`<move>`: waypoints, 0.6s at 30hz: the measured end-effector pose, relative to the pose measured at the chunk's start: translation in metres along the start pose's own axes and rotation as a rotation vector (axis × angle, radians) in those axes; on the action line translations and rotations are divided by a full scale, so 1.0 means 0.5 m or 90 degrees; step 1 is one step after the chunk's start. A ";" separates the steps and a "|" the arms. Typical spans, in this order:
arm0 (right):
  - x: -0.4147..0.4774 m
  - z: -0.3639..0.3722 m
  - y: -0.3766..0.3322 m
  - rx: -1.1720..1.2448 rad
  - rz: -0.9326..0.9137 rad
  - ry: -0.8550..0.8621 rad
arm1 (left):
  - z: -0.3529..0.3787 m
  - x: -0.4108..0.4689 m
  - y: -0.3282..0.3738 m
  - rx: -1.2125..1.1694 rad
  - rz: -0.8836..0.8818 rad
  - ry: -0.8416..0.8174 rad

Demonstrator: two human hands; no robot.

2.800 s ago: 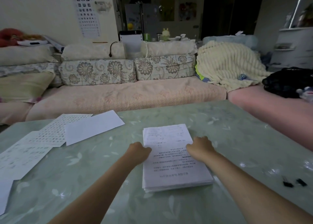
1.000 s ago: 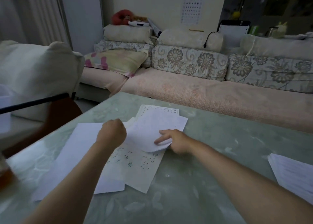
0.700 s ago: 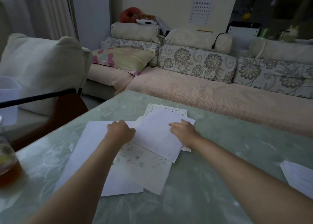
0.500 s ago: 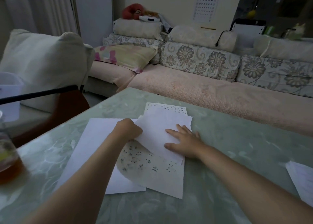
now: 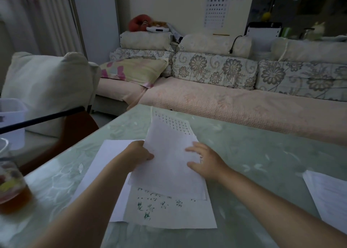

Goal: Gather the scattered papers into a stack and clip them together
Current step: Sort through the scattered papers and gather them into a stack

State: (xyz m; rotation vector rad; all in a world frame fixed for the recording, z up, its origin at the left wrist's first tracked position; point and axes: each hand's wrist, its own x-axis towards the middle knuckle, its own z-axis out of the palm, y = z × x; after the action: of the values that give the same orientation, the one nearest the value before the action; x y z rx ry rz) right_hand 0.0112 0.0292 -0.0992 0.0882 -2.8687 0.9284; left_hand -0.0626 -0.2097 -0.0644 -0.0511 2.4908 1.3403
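Several loose papers overlap on the pale green glass table (image 5: pixel 262 154). A blank white sheet (image 5: pixel 169 154) lies on top, over a sheet with green handwriting (image 5: pixel 169 210) and a printed grid sheet (image 5: pixel 172 122) behind it. Another blank sheet (image 5: pixel 105 163) sticks out to the left. My left hand (image 5: pixel 139 154) pinches the top sheet's left edge. My right hand (image 5: pixel 204 161) rests flat with fingers spread on its right side. The gathered paper stack (image 5: pixel 330 197) shows at the table's right edge. No clip is in view.
A glass of brown drink (image 5: pixel 11 187) stands at the table's left edge. A chair with a white cushion (image 5: pixel 50 90) stands left of the table. A long sofa (image 5: pixel 225 101) with floral cushions runs behind the table's far edge.
My view turned left from the stack to the loose sheets. Both hands pulled the top blank sheet nearer and squared it over the handwritten sheet, which slid toward me.
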 end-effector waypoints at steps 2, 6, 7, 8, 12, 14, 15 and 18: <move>-0.008 -0.019 -0.021 0.021 0.062 0.059 | -0.011 -0.024 0.001 -0.041 0.017 0.020; -0.016 -0.051 -0.060 0.219 0.225 0.049 | -0.053 -0.083 -0.007 -0.170 0.057 0.001; -0.016 -0.055 -0.069 0.278 0.240 0.040 | -0.064 -0.098 -0.013 -0.208 0.064 -0.016; -0.014 -0.056 -0.076 0.330 0.245 0.039 | -0.074 -0.113 -0.021 -0.232 0.071 -0.029; -0.012 -0.046 -0.111 0.385 0.247 0.010 | -0.090 -0.155 -0.061 -0.211 0.066 0.002; -0.020 -0.021 -0.136 0.368 0.265 -0.012 | -0.095 -0.165 -0.085 -0.157 0.058 0.050; -0.023 -0.008 -0.141 0.353 0.283 -0.021 | -0.092 -0.161 -0.095 -0.110 0.054 0.068; -0.020 0.047 -0.155 0.274 0.320 -0.025 | -0.110 -0.155 -0.133 0.122 0.012 0.119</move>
State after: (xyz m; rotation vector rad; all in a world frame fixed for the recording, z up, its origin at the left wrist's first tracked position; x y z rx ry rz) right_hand 0.0258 -0.0472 -0.0747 -0.6061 -2.7132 1.6325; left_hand 0.0089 -0.3011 -0.0677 -0.1157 2.7705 1.1450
